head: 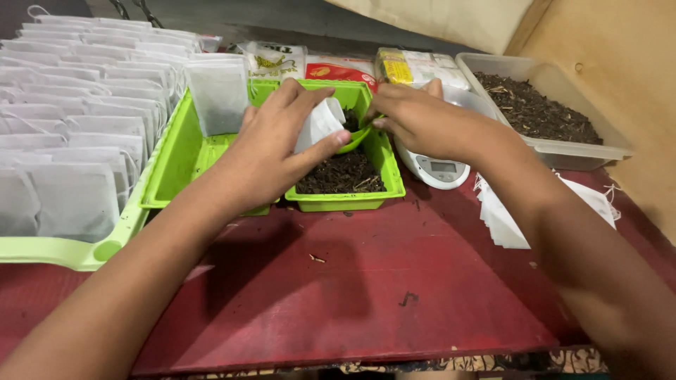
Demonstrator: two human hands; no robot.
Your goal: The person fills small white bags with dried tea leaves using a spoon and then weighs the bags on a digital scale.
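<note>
Head view: the left hand (282, 137) pinches a white bag (318, 123), fingers tight on it, mouth tipped toward the right hand (415, 116). The right hand holds a green scoop (354, 137) of dark leaves; its fingers are closed on the handle. The scoop sits right at the bag's mouth, touching or nearly so. Just under both is a green box (345, 200) of leaves. A scale (436, 171) lies under the right wrist, and filled bags (70, 127) lie beyond the left hand.

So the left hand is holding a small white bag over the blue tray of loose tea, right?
Not quite: the tray is green, not blue. The head view shows the left hand holding the small white bag over the loose tea in it.
</note>
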